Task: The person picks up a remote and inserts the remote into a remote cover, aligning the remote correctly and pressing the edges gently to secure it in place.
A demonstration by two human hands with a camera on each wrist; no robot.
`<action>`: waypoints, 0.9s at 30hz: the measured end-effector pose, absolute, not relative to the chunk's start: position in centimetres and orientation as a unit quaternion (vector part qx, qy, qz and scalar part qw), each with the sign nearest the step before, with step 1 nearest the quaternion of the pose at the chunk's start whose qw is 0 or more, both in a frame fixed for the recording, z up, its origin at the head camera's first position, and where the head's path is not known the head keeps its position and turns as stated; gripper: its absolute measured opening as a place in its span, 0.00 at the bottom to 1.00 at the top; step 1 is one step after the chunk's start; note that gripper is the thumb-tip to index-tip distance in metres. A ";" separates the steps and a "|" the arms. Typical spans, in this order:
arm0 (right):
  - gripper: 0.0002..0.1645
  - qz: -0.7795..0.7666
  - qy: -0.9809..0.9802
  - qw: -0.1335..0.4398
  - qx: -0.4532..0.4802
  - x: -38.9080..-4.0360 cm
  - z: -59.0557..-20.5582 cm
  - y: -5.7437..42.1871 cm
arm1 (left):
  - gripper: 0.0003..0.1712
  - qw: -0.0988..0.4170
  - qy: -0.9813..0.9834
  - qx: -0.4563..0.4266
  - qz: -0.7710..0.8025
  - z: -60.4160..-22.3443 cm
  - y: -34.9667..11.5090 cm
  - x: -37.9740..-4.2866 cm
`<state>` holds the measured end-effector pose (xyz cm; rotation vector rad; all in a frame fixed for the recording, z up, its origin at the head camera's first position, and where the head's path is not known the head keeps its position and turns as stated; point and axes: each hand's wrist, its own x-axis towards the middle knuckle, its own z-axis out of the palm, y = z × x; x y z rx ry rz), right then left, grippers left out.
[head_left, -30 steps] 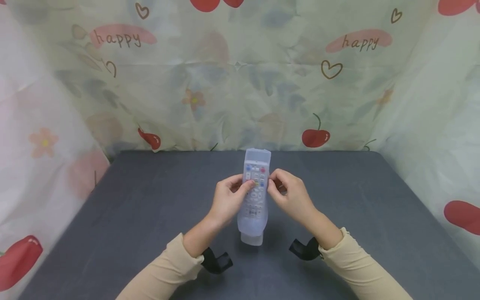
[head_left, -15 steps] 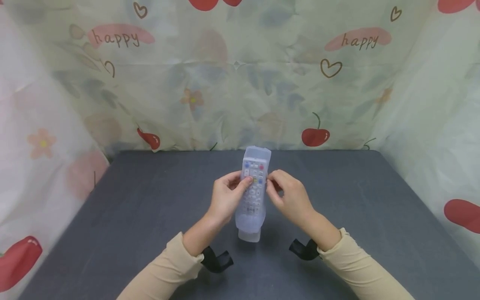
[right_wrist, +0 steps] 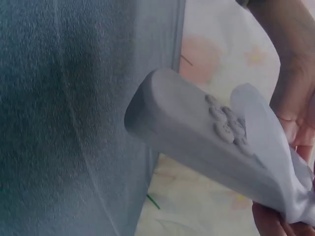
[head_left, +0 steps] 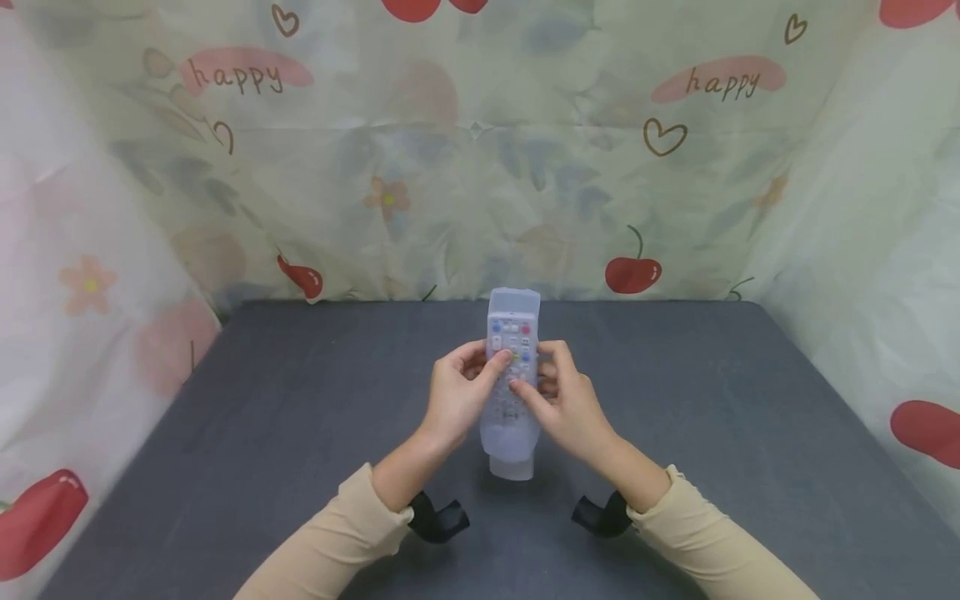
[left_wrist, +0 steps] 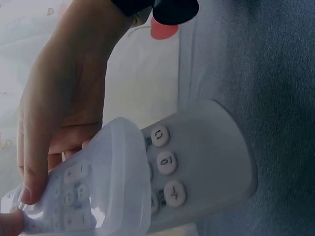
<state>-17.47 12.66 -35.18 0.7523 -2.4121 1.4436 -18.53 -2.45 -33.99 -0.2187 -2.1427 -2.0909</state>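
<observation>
A pale grey remote control (left_wrist: 211,157) sits partly inside a translucent silicone cover (head_left: 510,443). Its lower end, with several round buttons, sticks out of the cover's mouth, and both are tilted up above the table. At the top, an unfilled end of the cover rises past the remote. My left hand (head_left: 457,400) grips the left side, thumb on the front and fingers behind. From the right, my right hand (head_left: 573,408) holds the same cover, its thumb on the front below the left thumb. In the right wrist view the cover (right_wrist: 266,137) flares away from the remote's button face.
A dark grey table (head_left: 315,433) spreads beneath both hands. Behind it hangs a printed cloth (head_left: 480,167) with cherries and hearts, and more cloth encloses both sides. Black straps (head_left: 442,521) stick out at both wrists.
My right hand has shifted from pinching the right edge to laying its thumb across the front, fingers behind. The covered remote has risen slightly; my left hand keeps its grip.
</observation>
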 end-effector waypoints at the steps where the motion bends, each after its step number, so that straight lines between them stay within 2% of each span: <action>1: 0.25 0.500 -0.820 0.114 0.252 -17.5 -35.2 12.7 | 0.16 0.065 -0.717 -0.074 -0.691 -34.0 -2.5 -18.5; 7: 0.22 0.528 -0.814 0.095 0.223 -17.9 -35.0 13.1 | 0.17 0.045 -0.715 -0.077 -0.694 -33.6 -3.1 -18.5; 13: 0.22 0.546 -0.807 0.073 0.210 -18.0 -35.1 13.3 | 0.14 0.059 -0.700 -0.089 -0.706 -33.4 -3.7 -18.6; 16: 0.22 0.553 -0.802 0.073 0.212 -18.0 -35.2 13.2 | 0.12 0.082 -0.709 -0.098 -0.693 -33.6 -3.7 -18.7; 22: 0.22 0.563 -0.798 0.081 0.199 -17.7 -35.3 12.8 | 0.09 0.161 -0.741 -0.108 -0.643 -34.0 -3.3 -18.8; 27: 0.24 0.578 -0.792 0.082 0.180 -17.3 -35.3 12.4 | 0.07 0.185 -0.754 -0.108 -0.622 -34.1 -3.1 -18.5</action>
